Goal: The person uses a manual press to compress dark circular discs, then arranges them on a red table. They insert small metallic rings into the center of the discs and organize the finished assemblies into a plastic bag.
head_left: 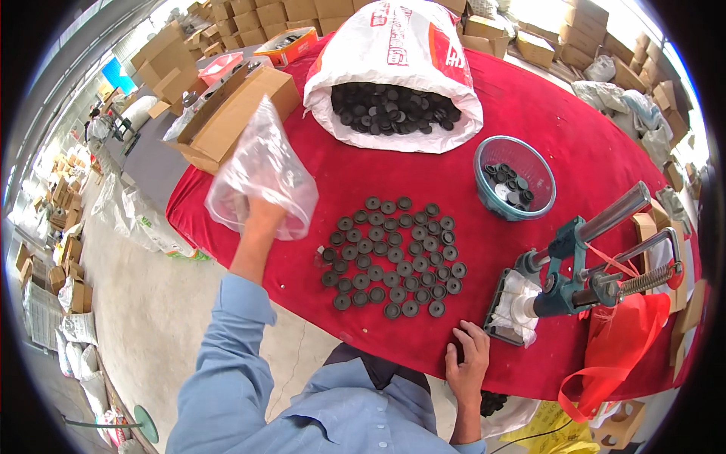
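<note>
The left arm, in a rolled blue sleeve [227,363], is stretching forward over the table edge, and its left hand [265,215] is sitting at the wide lower end of a clear plastic bag [266,155], the film partly covering it; I cannot tell whether those fingers are closing on anything. The right hand [470,357] is resting on the table's near edge, holding nothing, its fingers loosely extended and a little apart, just beside the base of a green metal press [558,291]. The bag is standing peaked and wrinkled, its glossy film catching light next to an open brown carton [261,97]. Between the hands and farther forward, round black discs [404,268] with raised rims are lying in a loose spread on the creased red cloth [529,106]. Beyond them, a white woven sack [363,53] is gaping open, showing more black discs within, while a translucent bluish basket [538,168] is holding a small heap of them. Crumpled white material [516,303] is covering part of the press base, and a coiled spring [646,280] is showing on its lever side.
</note>
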Available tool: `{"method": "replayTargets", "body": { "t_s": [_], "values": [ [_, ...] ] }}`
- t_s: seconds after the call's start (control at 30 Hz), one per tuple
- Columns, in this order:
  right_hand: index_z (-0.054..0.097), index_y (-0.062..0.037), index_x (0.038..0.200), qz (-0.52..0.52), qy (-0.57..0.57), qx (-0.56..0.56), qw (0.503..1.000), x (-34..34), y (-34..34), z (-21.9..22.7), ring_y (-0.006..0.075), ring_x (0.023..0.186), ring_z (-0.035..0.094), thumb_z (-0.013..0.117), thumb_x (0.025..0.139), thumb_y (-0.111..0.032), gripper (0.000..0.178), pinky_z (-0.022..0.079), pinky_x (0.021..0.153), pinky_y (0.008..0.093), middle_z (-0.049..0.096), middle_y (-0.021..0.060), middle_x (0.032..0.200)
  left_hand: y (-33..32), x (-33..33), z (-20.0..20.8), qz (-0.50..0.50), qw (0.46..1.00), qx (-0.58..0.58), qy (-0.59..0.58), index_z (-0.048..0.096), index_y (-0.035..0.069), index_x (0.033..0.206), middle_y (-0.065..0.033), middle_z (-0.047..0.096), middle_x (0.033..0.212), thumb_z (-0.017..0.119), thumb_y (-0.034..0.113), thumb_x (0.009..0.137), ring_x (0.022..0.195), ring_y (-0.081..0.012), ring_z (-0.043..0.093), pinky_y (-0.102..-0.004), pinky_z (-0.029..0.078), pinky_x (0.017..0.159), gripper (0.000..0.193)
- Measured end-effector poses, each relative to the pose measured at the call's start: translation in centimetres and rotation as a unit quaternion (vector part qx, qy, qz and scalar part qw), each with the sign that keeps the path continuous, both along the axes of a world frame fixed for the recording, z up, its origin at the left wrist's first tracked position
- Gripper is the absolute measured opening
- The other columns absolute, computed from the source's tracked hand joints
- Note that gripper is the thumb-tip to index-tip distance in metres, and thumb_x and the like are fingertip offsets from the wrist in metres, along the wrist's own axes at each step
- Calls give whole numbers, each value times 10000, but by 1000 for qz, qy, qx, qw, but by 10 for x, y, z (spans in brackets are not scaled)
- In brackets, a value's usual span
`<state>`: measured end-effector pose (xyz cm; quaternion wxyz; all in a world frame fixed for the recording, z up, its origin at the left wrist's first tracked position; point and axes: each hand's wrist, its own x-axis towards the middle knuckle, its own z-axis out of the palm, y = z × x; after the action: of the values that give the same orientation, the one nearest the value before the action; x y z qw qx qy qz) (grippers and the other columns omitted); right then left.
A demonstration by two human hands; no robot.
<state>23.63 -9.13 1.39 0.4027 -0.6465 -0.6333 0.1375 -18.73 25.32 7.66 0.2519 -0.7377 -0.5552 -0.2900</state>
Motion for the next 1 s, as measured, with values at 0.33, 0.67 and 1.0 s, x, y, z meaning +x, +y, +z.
{"method": "replayTargets", "body": {
  "t_s": [0.33,0.67,1.0],
  "values": [
    [722,-18,1172,-3,4,5,1000,1,-2,1,388,1256,622,716,836,11,338,488,1096,490,695,158,1302,33,1,11,102,975,-192,-44,542,7,1476,-256,532,1501,690,335,931,1411,-444,473,-595,307,1212,653],
    [742,-27,1131,-19,10,-2,1000,1,0,4,374,1243,640,716,821,14,313,497,1085,474,710,141,1263,93,-34,-39,100,952,-259,-126,605,32,1354,-234,603,1360,684,329,933,1284,-429,554,-570,389,1117,521],
    [752,-26,1102,-36,9,-8,999,-2,1,5,375,1227,647,711,814,28,296,510,1073,476,718,140,1231,96,-45,-97,74,929,-283,-226,668,56,1232,-212,673,1219,678,323,935,1156,-414,634,-545,471,1021,399]
  ]
}}
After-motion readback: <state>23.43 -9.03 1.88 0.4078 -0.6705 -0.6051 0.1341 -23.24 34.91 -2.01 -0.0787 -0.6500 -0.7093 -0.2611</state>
